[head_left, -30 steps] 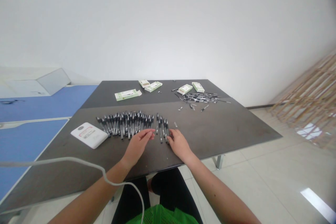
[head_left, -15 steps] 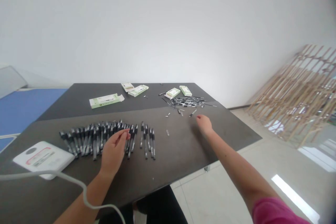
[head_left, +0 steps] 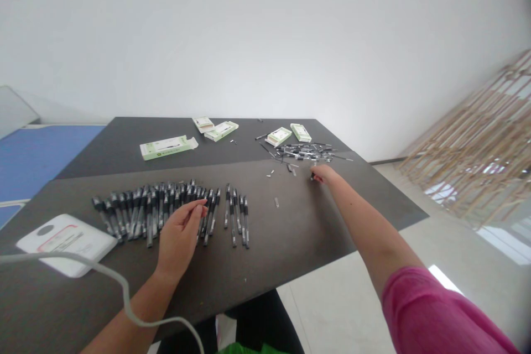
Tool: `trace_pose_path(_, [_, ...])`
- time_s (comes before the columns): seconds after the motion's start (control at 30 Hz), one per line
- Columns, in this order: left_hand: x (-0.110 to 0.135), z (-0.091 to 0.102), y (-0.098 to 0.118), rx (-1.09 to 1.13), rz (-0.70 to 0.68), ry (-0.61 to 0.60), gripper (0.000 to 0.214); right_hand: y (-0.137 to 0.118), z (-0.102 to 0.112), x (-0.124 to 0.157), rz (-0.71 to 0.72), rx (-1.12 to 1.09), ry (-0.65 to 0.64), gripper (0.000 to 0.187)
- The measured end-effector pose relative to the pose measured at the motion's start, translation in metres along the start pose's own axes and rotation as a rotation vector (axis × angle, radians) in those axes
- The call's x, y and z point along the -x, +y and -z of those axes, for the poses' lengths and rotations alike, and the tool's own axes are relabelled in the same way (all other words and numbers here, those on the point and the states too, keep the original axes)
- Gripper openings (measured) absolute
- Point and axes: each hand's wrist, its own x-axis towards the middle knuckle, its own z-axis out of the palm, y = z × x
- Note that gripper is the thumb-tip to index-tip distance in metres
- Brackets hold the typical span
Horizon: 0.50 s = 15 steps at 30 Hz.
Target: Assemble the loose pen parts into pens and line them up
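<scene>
Black pens (head_left: 166, 207) in a side-by-side row, lying flat, scattered pen parts (head_left: 305, 152) heaped farther back right

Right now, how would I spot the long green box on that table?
Start at the dark table, then look beyond the row of black pens to its far half. The long green box lies alone on the left, one end flap open; the other boxes are shorter and sit in pairs.
</scene>
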Motion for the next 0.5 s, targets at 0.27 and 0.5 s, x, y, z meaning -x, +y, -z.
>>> trace_pose_path(0.27, [0.005, -0.012, 0.007, 0.184, -0.033, -0.255, 0.030, -0.030, -0.030, 0.116, 0.128, -0.981, -0.310, 0.024])
trace_pose_path(0.5, [0.029, -0.031, 0.027, 0.536, 0.045, -0.538, 0.027, -0.090, -0.084, 0.204, 0.228, -1.584, -0.192, 0.011])
